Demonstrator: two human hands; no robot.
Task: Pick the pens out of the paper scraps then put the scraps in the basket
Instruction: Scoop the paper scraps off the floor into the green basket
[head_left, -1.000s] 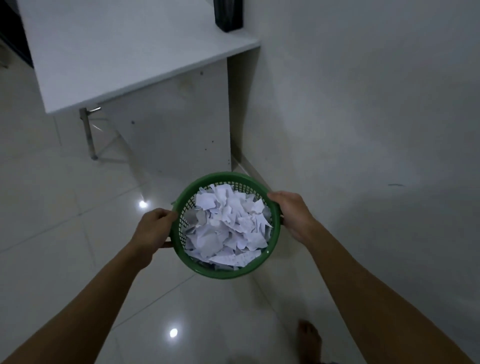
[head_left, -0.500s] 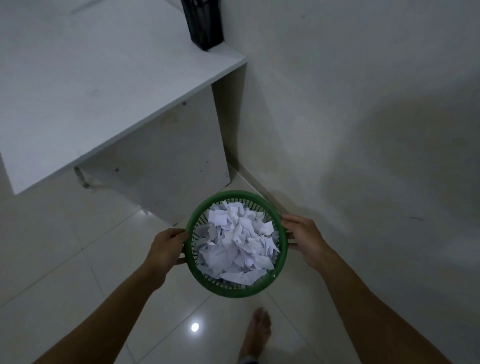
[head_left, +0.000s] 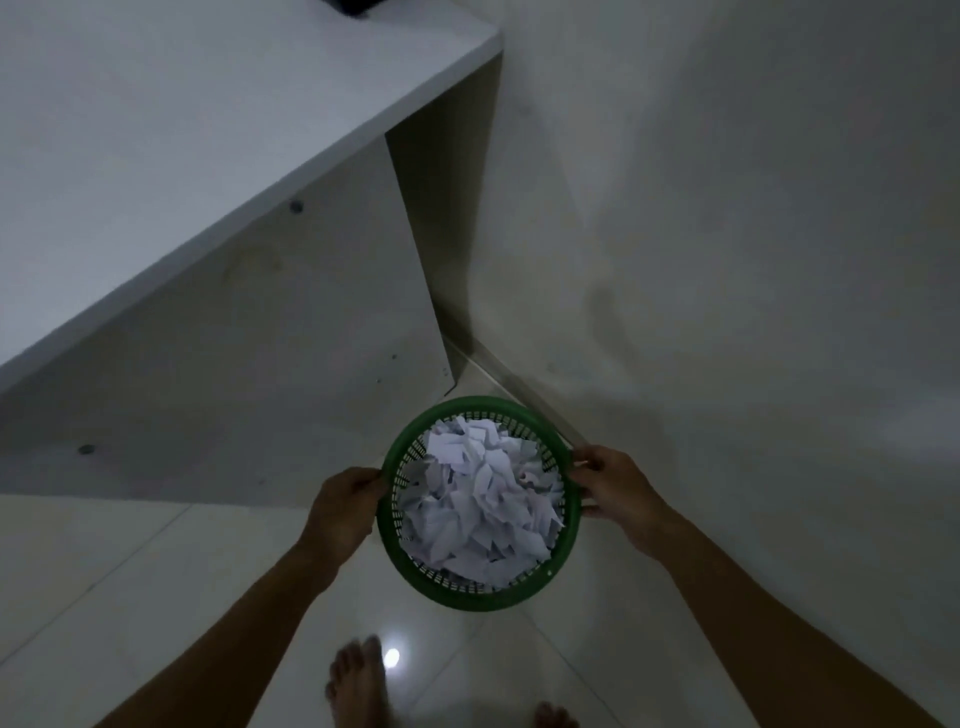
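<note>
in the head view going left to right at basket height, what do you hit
left hand → green basket rim → paper scraps → right hand → wall

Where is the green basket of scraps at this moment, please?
In the head view, the green basket sits lower centre, held between the left hand and right hand, near the desk's side panel.

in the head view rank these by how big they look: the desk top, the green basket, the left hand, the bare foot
1. desk top, by far the largest.
2. green basket.
3. left hand and bare foot: they look about alike, and the foot is cut by the frame edge, so I won't rank them.
</note>
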